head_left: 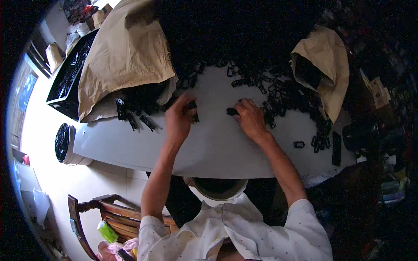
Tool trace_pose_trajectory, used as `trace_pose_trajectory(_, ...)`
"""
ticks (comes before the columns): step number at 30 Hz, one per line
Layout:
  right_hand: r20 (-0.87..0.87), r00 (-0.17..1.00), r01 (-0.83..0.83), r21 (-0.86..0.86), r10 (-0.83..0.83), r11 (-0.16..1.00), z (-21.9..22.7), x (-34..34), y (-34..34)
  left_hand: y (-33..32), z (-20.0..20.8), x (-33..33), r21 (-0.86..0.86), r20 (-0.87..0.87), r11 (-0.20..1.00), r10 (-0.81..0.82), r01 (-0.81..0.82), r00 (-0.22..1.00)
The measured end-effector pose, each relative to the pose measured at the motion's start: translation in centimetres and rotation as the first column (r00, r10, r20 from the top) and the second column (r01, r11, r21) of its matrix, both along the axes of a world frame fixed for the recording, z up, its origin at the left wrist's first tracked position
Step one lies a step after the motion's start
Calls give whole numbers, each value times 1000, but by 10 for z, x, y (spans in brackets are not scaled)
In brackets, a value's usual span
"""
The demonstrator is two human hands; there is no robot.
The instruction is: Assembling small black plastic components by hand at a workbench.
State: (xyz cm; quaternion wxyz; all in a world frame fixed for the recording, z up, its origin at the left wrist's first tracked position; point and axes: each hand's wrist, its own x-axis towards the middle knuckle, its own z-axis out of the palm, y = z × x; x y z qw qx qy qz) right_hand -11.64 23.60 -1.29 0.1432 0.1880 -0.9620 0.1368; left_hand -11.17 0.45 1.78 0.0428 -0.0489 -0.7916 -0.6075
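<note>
Black piece, small (232,111): one, above the pale table (209,152), gripped in the fingers of the right hand (251,118). Second black piece (191,105): one, in the grasp of the left hand (177,117), motion-blurred; exact grip cannot be told. Hands well apart, bare table between.

Loose black pieces (275,89), many, frame-shaped: heaped beyond and beside the right hand. Single frame (299,144): lying apart, nearer the table's front edge. Large brown paper bag (126,56): left, its mouth toward more black pieces. Smaller paper bag (337,65): right. Black crate (64,108): far left, filled. White bucket (77,155): below the crate. Wooden chair (126,225): lower left.
</note>
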Motion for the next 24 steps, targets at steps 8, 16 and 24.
trace_pose_trajectory(8, 173, 984, 49, -55, -39, 997, 20, 19, -13, -1, -24, 44, 613, 239, 789, -233, 39, 943)
trace_pose_trajectory(16, 46, 969, -204, -413, 244, 887, 42, 78, -40, 16, -18, 72, 627, 212, 778, -229, 47, 950)
trace_pose_trajectory(24, -3, 973, -223, -262, 230, 939, 37, 98, -41, 38, 4, 92, 316, 216, 948, -114, 41, 970)
